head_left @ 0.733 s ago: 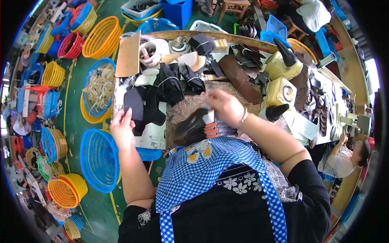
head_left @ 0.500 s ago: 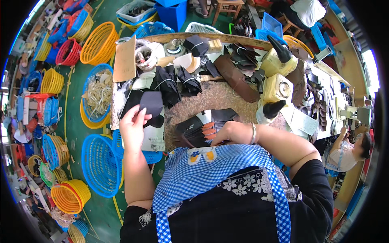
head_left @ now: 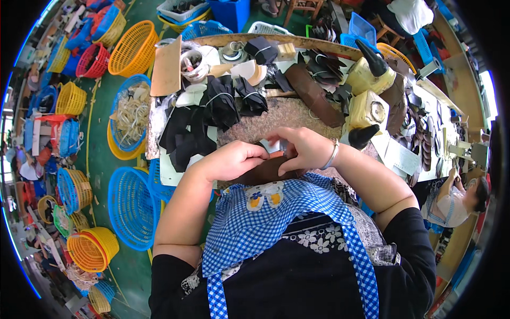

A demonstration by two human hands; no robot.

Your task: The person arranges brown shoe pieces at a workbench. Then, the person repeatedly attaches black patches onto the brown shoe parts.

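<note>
My left hand [head_left: 234,160] and my right hand [head_left: 297,149] meet at the near edge of the worktable [head_left: 297,114], fingertips together over a dark flat piece [head_left: 265,171] that lies just under them. Both pinch at something small between the fingers; what it is cannot be made out. My right wrist wears a thin bangle [head_left: 333,154]. Stacks of black cut pieces [head_left: 196,125] lie to the left of my left hand. A blue checked apron [head_left: 276,223] covers my chest below the hands.
Two yellow glue pots with black nozzles [head_left: 369,93] stand at the right. A brown strip [head_left: 313,93] lies beyond the hands. Blue [head_left: 130,204], yellow and red baskets crowd the green floor on the left. Another person [head_left: 462,196] works at the far right.
My left hand left the black stacks and came right to meet my right hand at the table's near edge. The right hand shifted slightly toward me.
</note>
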